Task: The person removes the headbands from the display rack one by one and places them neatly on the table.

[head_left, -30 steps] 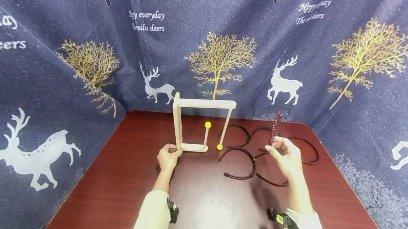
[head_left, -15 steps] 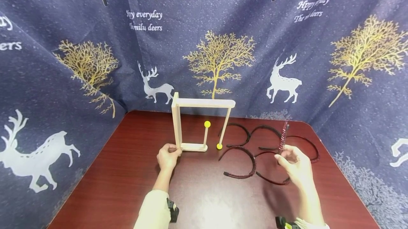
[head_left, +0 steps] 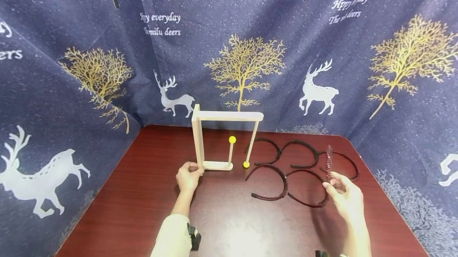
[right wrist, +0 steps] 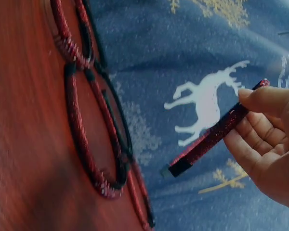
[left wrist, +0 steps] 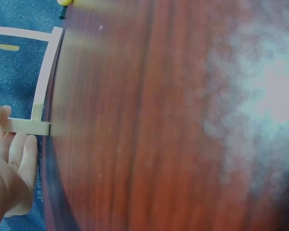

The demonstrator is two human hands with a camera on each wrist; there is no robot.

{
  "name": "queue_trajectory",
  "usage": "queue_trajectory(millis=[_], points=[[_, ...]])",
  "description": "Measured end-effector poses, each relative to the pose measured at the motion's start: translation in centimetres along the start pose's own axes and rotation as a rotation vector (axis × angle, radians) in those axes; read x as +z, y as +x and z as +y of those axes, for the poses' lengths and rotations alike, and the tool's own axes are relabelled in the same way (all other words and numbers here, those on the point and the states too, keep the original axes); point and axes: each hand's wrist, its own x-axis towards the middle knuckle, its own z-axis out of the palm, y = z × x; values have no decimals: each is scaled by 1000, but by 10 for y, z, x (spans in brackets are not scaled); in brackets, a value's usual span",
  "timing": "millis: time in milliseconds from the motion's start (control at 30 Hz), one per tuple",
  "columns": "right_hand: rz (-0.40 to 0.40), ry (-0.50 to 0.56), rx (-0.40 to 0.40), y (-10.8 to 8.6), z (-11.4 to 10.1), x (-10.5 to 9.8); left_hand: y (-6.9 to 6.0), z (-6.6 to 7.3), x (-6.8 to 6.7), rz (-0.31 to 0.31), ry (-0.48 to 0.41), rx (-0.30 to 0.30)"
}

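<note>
A red and black headband [right wrist: 212, 138] with a sparkly surface is pinched between the thumb and fingers of my right hand [head_left: 345, 197], held above the right part of the table. My left hand [head_left: 189, 176] grips the lower left corner of a pale wooden stand [head_left: 198, 138], which stands upright. In the left wrist view the thumb and fingers hold its wooden edge [left wrist: 26, 126]. From the stand's long upper arm [head_left: 230, 116] and short lower arm [head_left: 217, 165] come thin rods with yellow balls [head_left: 232, 140] at their ends.
Several headbands lie on the red-brown table [head_left: 229, 217] right of the stand: a black one [head_left: 299, 143] and a thin one [head_left: 345, 156] at the back, a dark red one [head_left: 285, 183] and another [head_left: 308, 205] nearer. A blue deer-print cloth [head_left: 247, 18] hangs behind.
My right hand has moved right and toward me with the headband, which is lower in the head view. The left hand and the stand have stayed in place.
</note>
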Motion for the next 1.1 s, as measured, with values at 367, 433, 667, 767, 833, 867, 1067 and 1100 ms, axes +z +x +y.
queue_trajectory(millis=[367,433,667,767,833,867,1067,1100], points=[[19,92,90,-5,52,-14,0,1,-1,0,-14,-10],[27,212,102,-4,85,-12,0,1,-1,-5,-12,-13],[46,525,128,-3,155,-6,1,0,0,-18,-3,-27],[31,579,123,-4,155,-9,2,1,-1,-13,2,-22],[32,620,137,-6,156,-11,2,1,-1,-7,9,-15],[32,642,146,-6,156,-13,2,1,-1,-5,10,-14],[123,609,259,-9,160,-20,1,1,0,-8,17,-26],[151,583,279,-10,161,-21,1,1,0,-9,15,-29]])
